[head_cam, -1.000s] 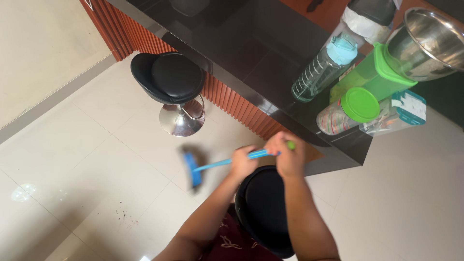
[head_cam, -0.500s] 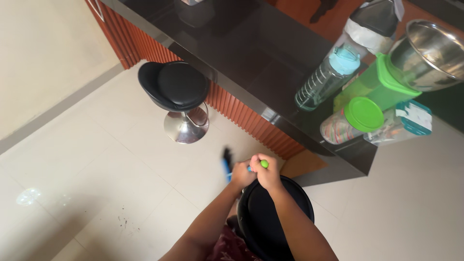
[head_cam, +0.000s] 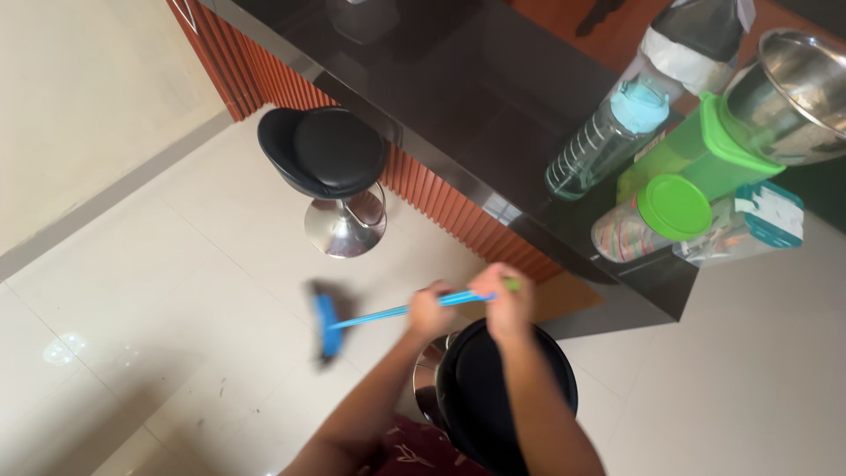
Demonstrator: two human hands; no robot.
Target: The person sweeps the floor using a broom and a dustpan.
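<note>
Both hands grip a blue broom handle point(head_cam: 388, 312) with a green end cap. My left hand point(head_cam: 431, 312) holds it lower down the shaft; my right hand point(head_cam: 502, 304) holds the top by the cap. The blue broom head point(head_cam: 326, 325), blurred with motion, is down on the cream tiled floor to the left. A black round stool point(head_cam: 507, 397) stands directly under my arms.
A second black stool on a chrome base point(head_cam: 330, 163) stands by the dark counter point(head_cam: 458, 97) with a ribbed wood front. On the counter's right end stand a clear bottle point(head_cam: 604, 137), green jug point(head_cam: 696, 154), green-lidded jar point(head_cam: 652, 219) and steel bowl point(head_cam: 793, 84). Small dirt specks point(head_cam: 220, 388) lie on the floor.
The broom head has swung out to the left across the floor after being drawn in close to the stool half a second ago. Both hands kept their grip.
</note>
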